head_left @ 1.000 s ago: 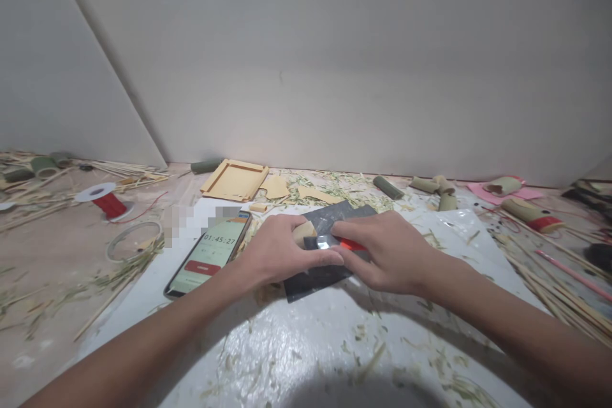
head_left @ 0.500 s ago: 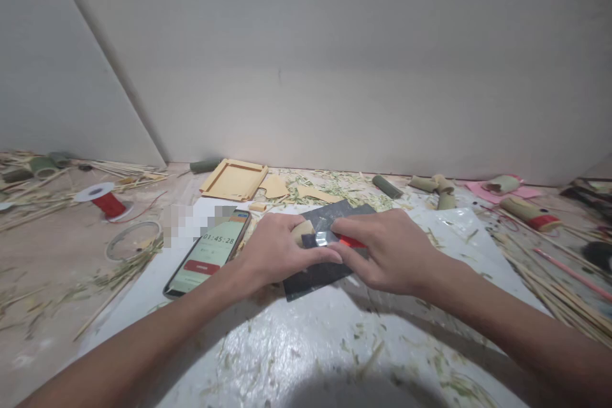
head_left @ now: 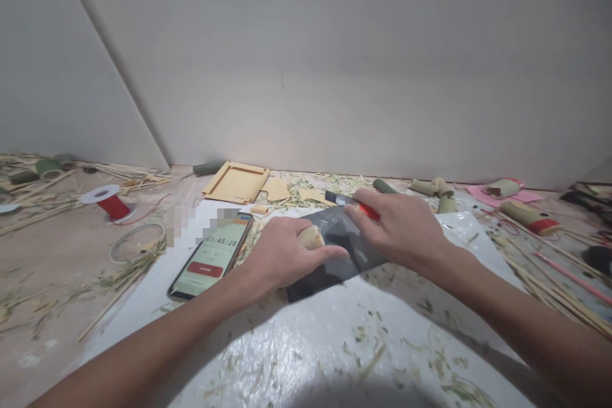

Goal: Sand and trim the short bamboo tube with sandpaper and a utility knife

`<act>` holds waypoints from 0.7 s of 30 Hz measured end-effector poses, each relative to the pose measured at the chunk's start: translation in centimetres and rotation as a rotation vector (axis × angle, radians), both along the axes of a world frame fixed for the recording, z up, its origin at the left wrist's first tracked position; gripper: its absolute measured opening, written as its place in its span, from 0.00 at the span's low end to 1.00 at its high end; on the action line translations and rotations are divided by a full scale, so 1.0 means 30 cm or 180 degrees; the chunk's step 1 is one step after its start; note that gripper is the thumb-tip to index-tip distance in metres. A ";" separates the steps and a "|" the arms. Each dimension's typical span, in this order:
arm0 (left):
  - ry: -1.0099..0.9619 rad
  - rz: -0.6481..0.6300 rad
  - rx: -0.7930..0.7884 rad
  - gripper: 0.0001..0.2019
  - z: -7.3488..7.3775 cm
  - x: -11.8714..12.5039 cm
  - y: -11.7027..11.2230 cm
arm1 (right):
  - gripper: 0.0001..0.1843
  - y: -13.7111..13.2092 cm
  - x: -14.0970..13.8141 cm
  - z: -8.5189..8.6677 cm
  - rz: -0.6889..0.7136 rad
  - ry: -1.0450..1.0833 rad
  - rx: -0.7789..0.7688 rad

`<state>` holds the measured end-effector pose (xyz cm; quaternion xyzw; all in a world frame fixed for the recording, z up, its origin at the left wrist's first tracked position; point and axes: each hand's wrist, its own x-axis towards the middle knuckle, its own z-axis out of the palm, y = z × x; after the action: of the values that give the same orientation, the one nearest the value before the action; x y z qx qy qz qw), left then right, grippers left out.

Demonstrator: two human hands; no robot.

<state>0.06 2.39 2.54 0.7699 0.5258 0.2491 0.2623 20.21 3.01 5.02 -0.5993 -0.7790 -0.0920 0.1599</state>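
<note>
My left hand is closed round a short piece of bamboo, whose pale end shows past my fingers. My left thumb points right, along the near side of the piece. Held in my right hand is a utility knife with a red handle; its dark metal head points left and stands apart from the bamboo. Under both hands lies a dark grey sheet, seemingly sandpaper, on a white plastic-covered surface strewn with shavings.
A phone with a running timer lies left of my hands. Further left are a spool of red thread and a tape roll. A cardboard frame sits by the wall. Bamboo tubes and thin sticks lie right.
My right hand has drawn the knife away from the bamboo, up and to the right. My left hand keeps its hold, almost in the same place.
</note>
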 end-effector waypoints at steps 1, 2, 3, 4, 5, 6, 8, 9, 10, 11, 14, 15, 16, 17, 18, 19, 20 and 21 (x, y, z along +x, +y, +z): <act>-0.0033 0.0010 -0.0109 0.29 0.002 0.002 -0.002 | 0.18 0.003 0.001 0.002 0.0076 0.0074 -0.0067; -0.0053 0.0029 -0.0168 0.29 0.004 0.003 -0.002 | 0.18 0.002 0.001 0.004 0.0183 0.0171 -0.0155; -0.0063 0.0041 -0.0187 0.28 0.007 0.003 -0.001 | 0.18 0.000 0.000 0.005 0.0300 0.0276 -0.0250; -0.0068 0.0045 -0.0176 0.28 0.009 0.002 0.000 | 0.17 -0.005 -0.002 0.006 0.0435 0.0369 -0.0351; -0.0073 0.0039 -0.0159 0.27 0.011 0.001 0.003 | 0.17 -0.010 -0.004 0.008 0.0580 0.0432 -0.0453; -0.0096 0.0022 -0.0154 0.26 0.013 -0.002 0.005 | 0.16 -0.015 -0.007 0.009 0.0725 0.0462 -0.0549; -0.0203 -0.0055 -0.0166 0.24 0.017 -0.007 0.012 | 0.15 -0.025 -0.011 0.009 0.0984 0.0425 -0.0678; -0.0265 -0.0094 -0.0168 0.23 0.017 -0.011 0.015 | 0.16 -0.028 -0.013 0.007 0.1081 0.0370 -0.0701; -0.0315 -0.0124 -0.0155 0.23 0.017 -0.014 0.018 | 0.16 -0.031 -0.015 0.004 0.1151 0.0304 -0.0700; -0.0343 -0.0147 -0.0129 0.22 0.016 -0.018 0.021 | 0.17 -0.033 -0.017 0.001 0.1197 0.0240 -0.0680; -0.0316 -0.0153 -0.0071 0.23 0.012 -0.025 0.025 | 0.17 -0.037 -0.022 -0.010 0.1280 0.0088 -0.0618; -0.0306 -0.0156 -0.0079 0.23 0.011 -0.026 0.025 | 0.16 -0.038 -0.023 -0.013 0.1301 0.0058 -0.0613; -0.0301 -0.0159 -0.0088 0.23 0.009 -0.026 0.025 | 0.16 -0.039 -0.024 -0.015 0.1310 0.0036 -0.0605; -0.0294 -0.0156 -0.0089 0.23 0.008 -0.026 0.024 | 0.15 -0.040 -0.024 -0.017 0.1308 0.0017 -0.0591; -0.0281 -0.0148 -0.0079 0.23 0.006 -0.025 0.023 | 0.15 -0.041 -0.025 -0.018 0.1304 -0.0001 -0.0575; -0.0260 -0.0144 -0.0055 0.22 0.005 -0.024 0.023 | 0.15 -0.042 -0.026 -0.019 0.1301 -0.0020 -0.0556; -0.0234 -0.0139 -0.0017 0.22 0.003 -0.023 0.022 | 0.14 -0.043 -0.027 -0.019 0.1294 -0.0042 -0.0536; -0.0204 -0.0137 0.0028 0.22 0.002 -0.023 0.022 | 0.14 -0.044 -0.027 -0.020 0.1282 -0.0064 -0.0519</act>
<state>-0.62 3.06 2.62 0.7738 0.4993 0.2703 0.2809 19.39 1.70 4.43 -0.4415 -0.8894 -0.0009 0.1183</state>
